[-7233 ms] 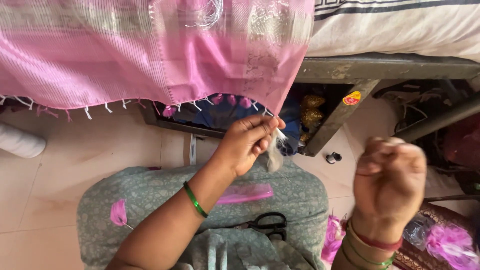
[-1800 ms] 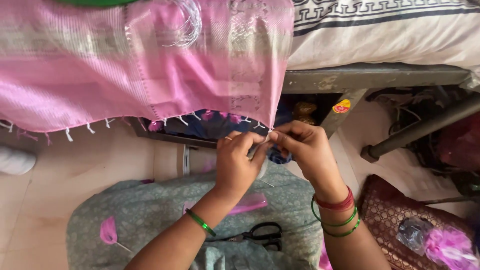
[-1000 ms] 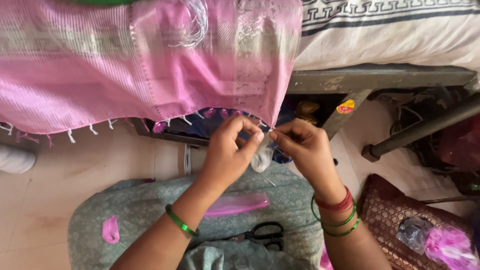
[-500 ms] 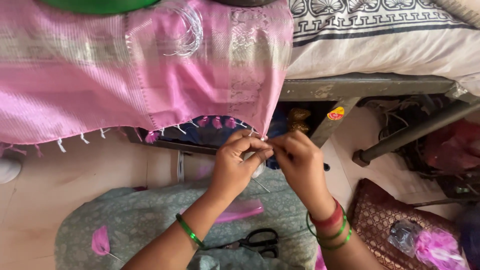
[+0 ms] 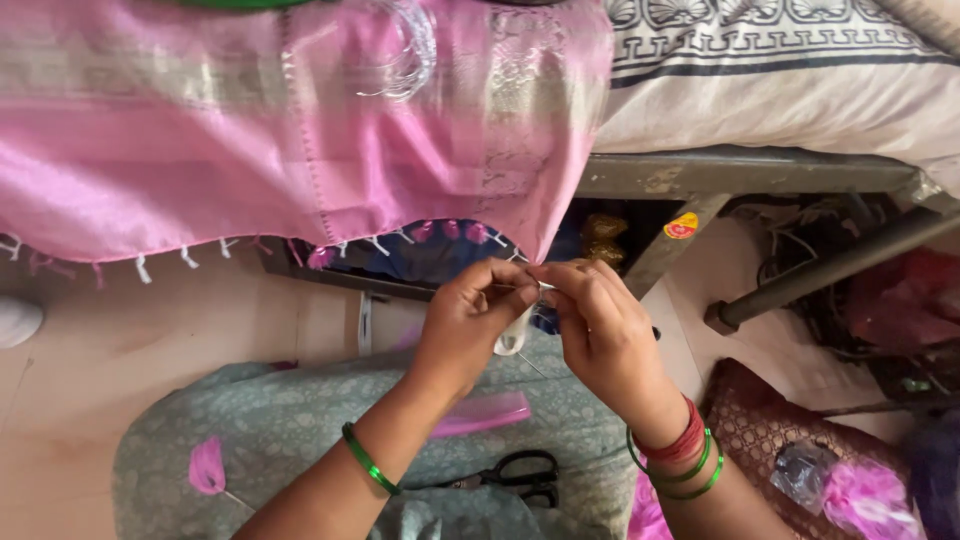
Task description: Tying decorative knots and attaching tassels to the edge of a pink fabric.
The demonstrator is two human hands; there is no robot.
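Pink cloth (image 5: 250, 150) with a woven border band and a fringe of small tassels is draped over the edge of a bed and fills the upper left of the view. Its lower right corner (image 5: 535, 255) hangs down to the point where both hands meet. A mattress (image 5: 780, 90) in a patterned cream cover is seen at upper right, resting on a dark metal bed frame (image 5: 740, 170). A light floor (image 5: 100, 340) is visible below the cloth. A grey-green patterned garment (image 5: 290, 430) covers the lap at the bottom of the view.

The left hand (image 5: 470, 315) is closed in a pinch, thumb and fingers pressed together on the threads at the corner of the cloth; a green bangle (image 5: 368, 460) is worn on its wrist. The right hand (image 5: 600, 325) is closed in the same way, its fingertips touching those of the left hand at the corner. What exactly is pinched between the right fingertips cannot be told. Red and green bangles (image 5: 685, 455) are worn on the right wrist.

A small pale object (image 5: 515, 335) hangs just below the pinch, between the two hands. Black-handled scissors (image 5: 515, 472) lie on the lap, below the hands and apart from them. A pink tassel (image 5: 207, 468) lies on the garment at lower left, and a strip of pink material (image 5: 480, 412) lies beside the left forearm.
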